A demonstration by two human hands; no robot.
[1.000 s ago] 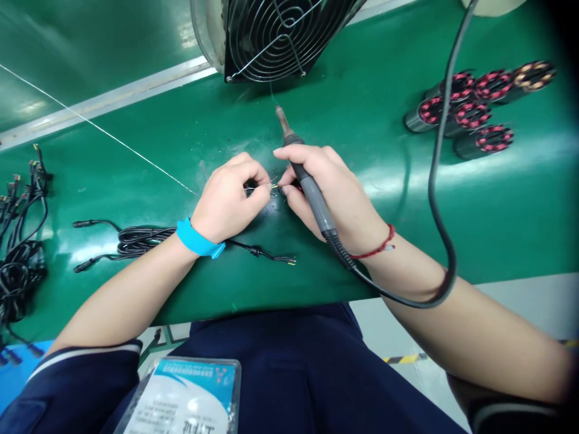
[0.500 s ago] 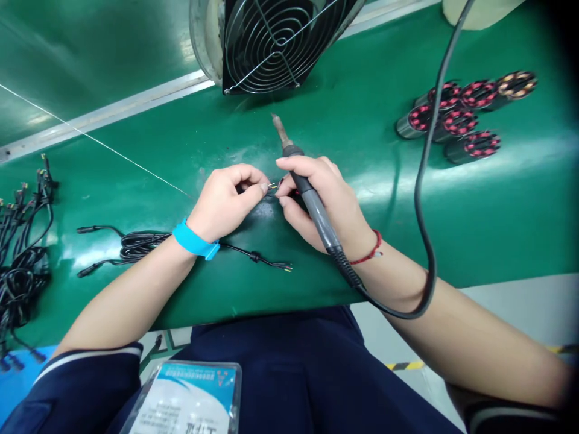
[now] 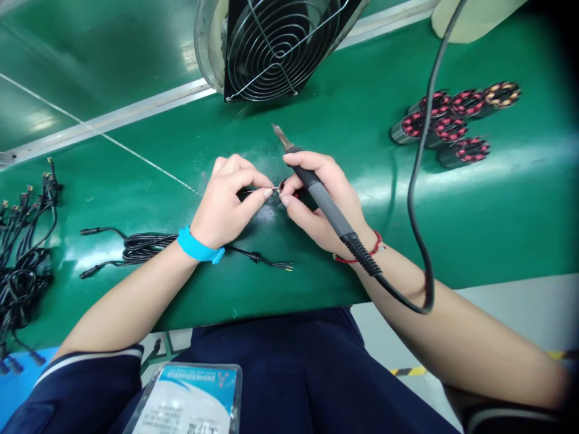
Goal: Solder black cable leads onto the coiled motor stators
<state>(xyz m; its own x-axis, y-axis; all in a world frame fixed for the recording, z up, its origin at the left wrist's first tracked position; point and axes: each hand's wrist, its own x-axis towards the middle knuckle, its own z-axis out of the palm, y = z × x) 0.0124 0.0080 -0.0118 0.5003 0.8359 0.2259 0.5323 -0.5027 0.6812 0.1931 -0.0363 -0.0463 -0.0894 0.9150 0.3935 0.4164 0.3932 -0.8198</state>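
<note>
My left hand [image 3: 233, 196] is closed, its thumb and forefinger pinching a thin wire [image 3: 275, 189] above the green bench. My right hand [image 3: 335, 202] grips a soldering iron [image 3: 329, 210], which lies slanted across the fingers. The iron's bare tip points away from me, toward the fan, and touches nothing. With its fingertips the same hand also steadies a small dark part with red bits [image 3: 297, 193], mostly hidden by the fingers. Both hands' fingertips nearly meet at the wire end. Under my left wrist a coiled black cable [image 3: 147, 247] lies on the bench.
A black fan with a wire guard [image 3: 280, 54] stands at the back. Several motor stators with red windings [image 3: 452, 129] stand at right. Many black cables [image 3: 27, 259] are heaped at left. The iron's cord [image 3: 416, 199] loops over my right forearm.
My left fingertips have moved slightly right, closer to the right ones. The soldering iron's handle has shifted a little right and its tip slightly nearer me. The view has shifted slightly.
</note>
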